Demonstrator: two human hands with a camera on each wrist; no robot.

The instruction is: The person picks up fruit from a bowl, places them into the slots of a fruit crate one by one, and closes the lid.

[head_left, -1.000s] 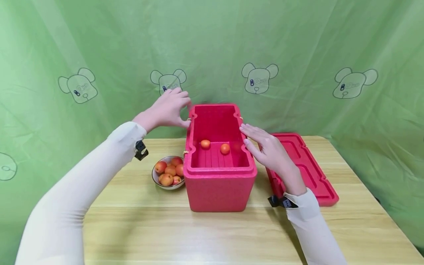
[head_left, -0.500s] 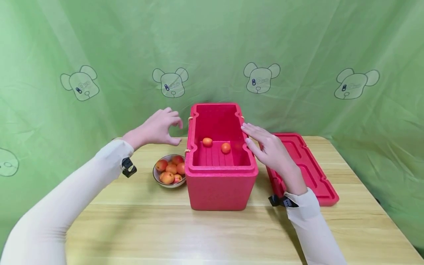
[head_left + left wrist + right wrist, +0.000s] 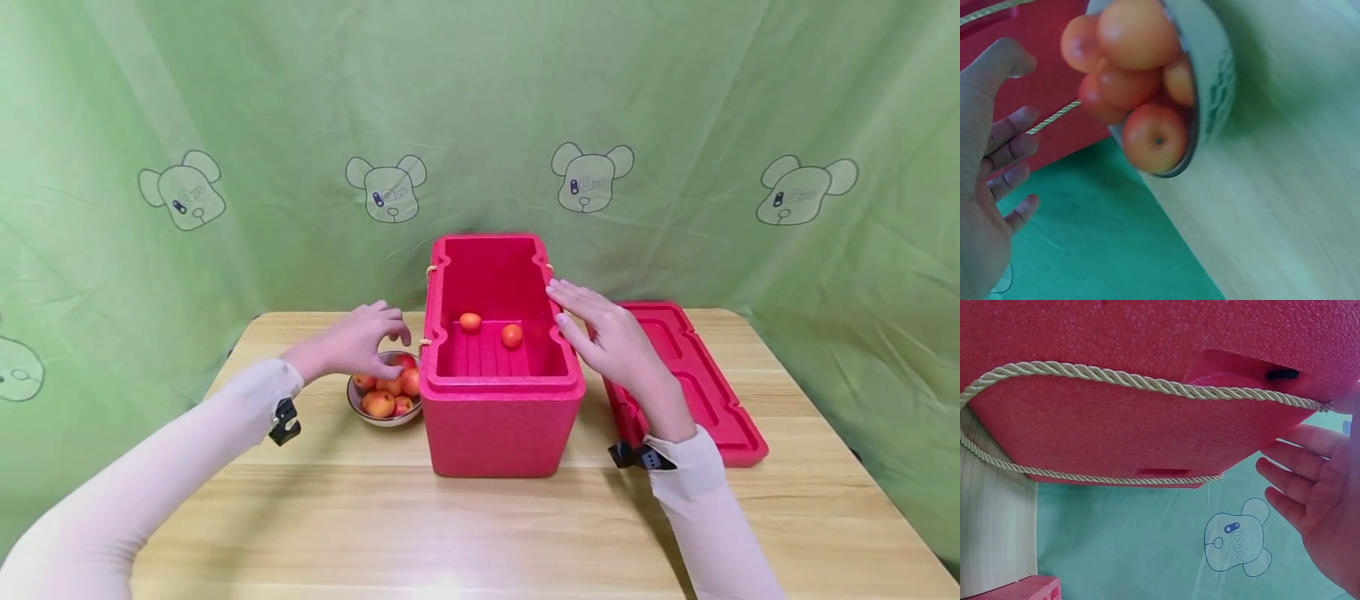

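Note:
A red foam box (image 3: pixel 501 429) stands without its lid at the table's middle, with two small orange-red fruits on its floor, one to the left (image 3: pixel 470 322) and one to the right (image 3: pixel 512 336). Left of it sits a white bowl (image 3: pixel 385 422) heaped with several red-orange apples (image 3: pixel 1155 139). My left hand (image 3: pixel 356 340) hovers over the bowl's far side, holding nothing, fingers loosely bent and thumb apart. My right hand (image 3: pixel 611 337) rests on the box's right rim with straight fingers; the right wrist view shows the fingers (image 3: pixel 1291 465) along the box's edge.
The red lid (image 3: pixel 693 387) lies flat on the wooden table (image 3: pixel 465 533), right of the box. Twisted rope (image 3: pixel 1116 376) loops from the box's side. A green curtain (image 3: pixel 480 100) printed with bear heads hangs behind the table.
My left hand has come away from the box's left rim and dropped down to the bowl of apples. The box has shifted very slightly; my right hand stays on its rim.

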